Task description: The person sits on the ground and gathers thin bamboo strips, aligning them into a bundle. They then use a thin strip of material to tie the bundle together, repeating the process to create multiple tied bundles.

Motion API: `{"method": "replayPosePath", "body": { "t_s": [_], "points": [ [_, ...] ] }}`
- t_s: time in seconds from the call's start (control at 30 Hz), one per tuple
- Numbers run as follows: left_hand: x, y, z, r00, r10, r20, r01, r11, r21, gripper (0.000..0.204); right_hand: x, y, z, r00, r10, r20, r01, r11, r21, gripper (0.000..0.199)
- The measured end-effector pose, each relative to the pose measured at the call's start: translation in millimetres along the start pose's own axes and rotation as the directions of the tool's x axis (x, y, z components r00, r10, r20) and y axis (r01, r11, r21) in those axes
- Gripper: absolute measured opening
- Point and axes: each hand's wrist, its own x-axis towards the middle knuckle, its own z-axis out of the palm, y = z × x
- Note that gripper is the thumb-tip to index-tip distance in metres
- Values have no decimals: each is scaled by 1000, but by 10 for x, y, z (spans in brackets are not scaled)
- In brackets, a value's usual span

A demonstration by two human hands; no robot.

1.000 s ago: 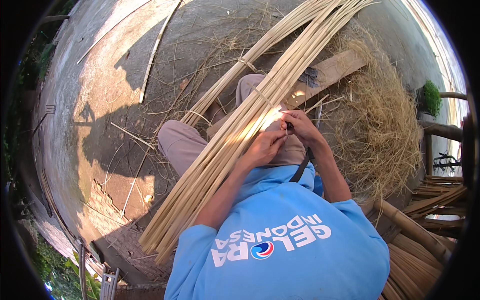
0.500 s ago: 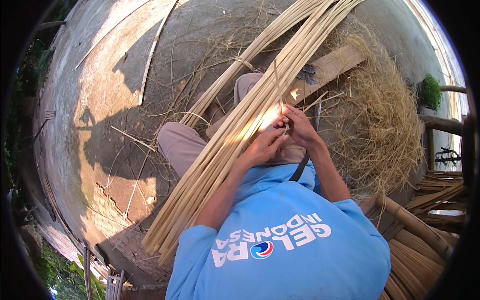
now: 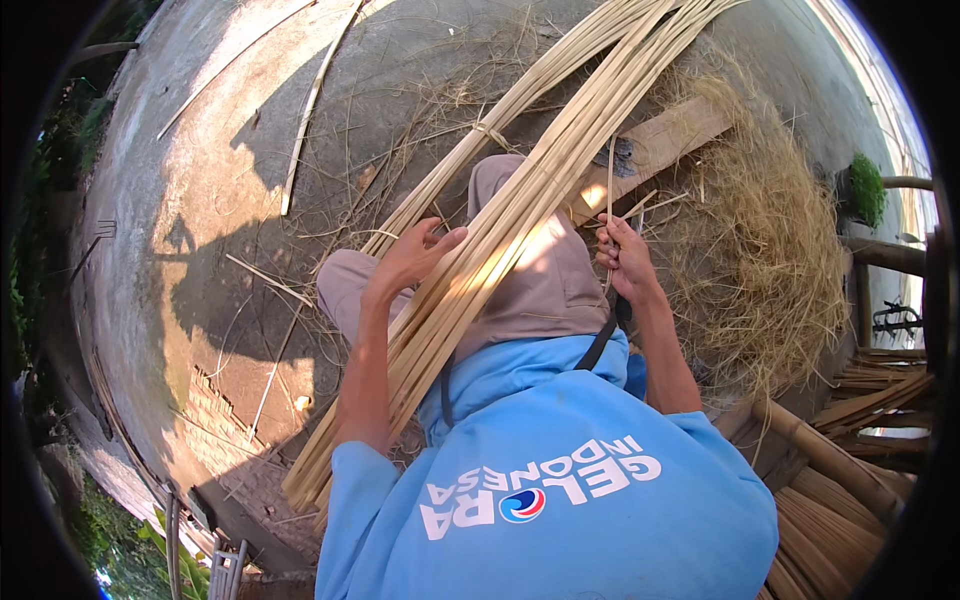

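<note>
Bundle of long, pale-tan split strips (image 3: pixel 500 235), prob. bamboo, lies slantwise over the seated person's mauve-grey trousers (image 3: pixel 560 300); its near end pokes out past the L forearm. L hand (image 3: pixel 408 258) is at the bundle's left edge, fingers loosely spread, gripping nothing; can't tell from where I stand if the thumb side touches. R hand (image 3: pixel 628 258), on the bundle's far side, pinches a thin, pale, narrow strip (image 3: pixel 611 175) btwn thumb and fingers, approx. upright.

Each strip looks light, dry and springy, so it'd bend w/o snapping unless creased sharply; the thin one's prob. the most pliable, best pinched near an end. Whole bundle's heavier, stiff lengthwise, floppy at the tips, and strips may slide on each other. Best hold: both hands round it, mid-length, minding sharp edges.

Beyond: a second pale-tan bundle (image 3: pixel 535 85) w/ a tie; to the right, a tangled straw-coloured shavings heap (image 3: pixel 760 250).
</note>
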Motion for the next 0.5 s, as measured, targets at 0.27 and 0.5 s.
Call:
{"method": "replayPosePath", "body": {
  "t_s": [0.27, 0.5],
  "points": [
    [-16, -533, 177, 484, 186, 855, 675, 542, -500, 77, -108, 216, -367, 999, -7, -43, 8, 1000, 19, 12],
    [-166, -227, 39, 653, 29, 757, 540, 682, -492, 69, -263, 301, -235, 984, 175, -41, -176, 984, -15, 12]
  ]
}}
